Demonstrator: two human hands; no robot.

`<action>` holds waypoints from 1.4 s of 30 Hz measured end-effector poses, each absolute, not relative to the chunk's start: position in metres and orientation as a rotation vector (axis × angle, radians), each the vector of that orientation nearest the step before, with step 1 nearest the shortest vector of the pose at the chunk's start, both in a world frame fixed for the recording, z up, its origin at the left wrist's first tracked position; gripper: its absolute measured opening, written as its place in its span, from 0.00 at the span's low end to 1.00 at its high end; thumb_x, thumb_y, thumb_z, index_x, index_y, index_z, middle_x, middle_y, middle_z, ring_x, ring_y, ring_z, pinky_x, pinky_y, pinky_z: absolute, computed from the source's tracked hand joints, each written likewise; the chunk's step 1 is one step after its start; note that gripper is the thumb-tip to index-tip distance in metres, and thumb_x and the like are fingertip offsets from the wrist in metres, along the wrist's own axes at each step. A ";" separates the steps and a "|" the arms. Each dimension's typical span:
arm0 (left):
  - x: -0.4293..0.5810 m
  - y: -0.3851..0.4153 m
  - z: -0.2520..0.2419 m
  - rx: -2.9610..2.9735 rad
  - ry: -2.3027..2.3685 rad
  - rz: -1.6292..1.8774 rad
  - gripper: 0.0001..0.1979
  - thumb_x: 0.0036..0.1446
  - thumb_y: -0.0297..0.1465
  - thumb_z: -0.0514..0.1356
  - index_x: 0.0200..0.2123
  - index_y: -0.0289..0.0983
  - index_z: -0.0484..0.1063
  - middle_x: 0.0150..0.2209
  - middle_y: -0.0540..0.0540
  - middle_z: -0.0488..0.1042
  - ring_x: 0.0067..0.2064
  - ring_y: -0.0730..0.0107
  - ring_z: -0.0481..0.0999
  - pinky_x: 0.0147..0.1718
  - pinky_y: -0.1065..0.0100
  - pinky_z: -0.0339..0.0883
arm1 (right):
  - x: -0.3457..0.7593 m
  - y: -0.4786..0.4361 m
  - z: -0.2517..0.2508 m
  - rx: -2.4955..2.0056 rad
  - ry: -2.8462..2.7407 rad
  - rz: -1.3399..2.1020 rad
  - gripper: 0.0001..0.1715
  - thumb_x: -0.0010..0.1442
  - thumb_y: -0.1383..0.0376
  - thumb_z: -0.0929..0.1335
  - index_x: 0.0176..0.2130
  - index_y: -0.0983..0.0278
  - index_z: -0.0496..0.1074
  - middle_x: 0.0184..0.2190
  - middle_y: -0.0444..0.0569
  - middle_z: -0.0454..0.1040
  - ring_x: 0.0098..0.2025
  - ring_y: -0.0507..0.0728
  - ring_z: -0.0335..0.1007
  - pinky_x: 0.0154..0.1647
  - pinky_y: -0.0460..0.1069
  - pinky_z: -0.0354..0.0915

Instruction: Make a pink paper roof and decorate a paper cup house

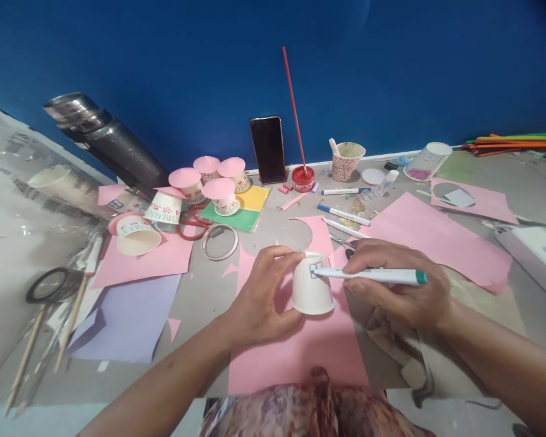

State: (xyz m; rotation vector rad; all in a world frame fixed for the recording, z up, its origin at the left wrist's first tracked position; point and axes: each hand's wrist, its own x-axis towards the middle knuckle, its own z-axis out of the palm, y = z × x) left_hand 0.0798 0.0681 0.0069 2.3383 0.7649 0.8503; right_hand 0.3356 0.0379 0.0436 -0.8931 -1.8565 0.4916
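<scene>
A white paper cup (313, 294) stands upside down in the grip of my left hand (266, 297), thumb near its rim and fingers at its narrow end. On its side is a small window drawn in blue lines. My right hand (403, 282) holds a white marker with a green end (377, 276). The marker's tip touches the cup at the drawn window. Beneath the cup lies a cut sheet of pink paper (295, 358). Scissors (343, 244), partly hidden, lie behind my right hand.
Decorated cups with pink paper tops (221, 197) stand at the back left, near a dark flask (113, 145). A phone (267, 149) leans against the blue wall. Blue-capped markers (343, 214) and a larger pink sheet (437, 237) lie to the right. A tape roll (219, 243) is left of centre.
</scene>
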 end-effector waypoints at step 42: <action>0.080 0.071 0.009 2.301 0.793 0.798 0.37 0.54 0.23 0.63 0.66 0.44 0.59 0.59 0.38 0.67 0.63 0.50 0.68 0.62 0.47 0.68 | 0.342 0.039 0.042 -0.929 -1.794 0.449 0.05 0.63 0.70 0.72 0.39 0.60 0.78 0.26 0.47 0.80 0.26 0.55 0.74 0.28 0.51 0.69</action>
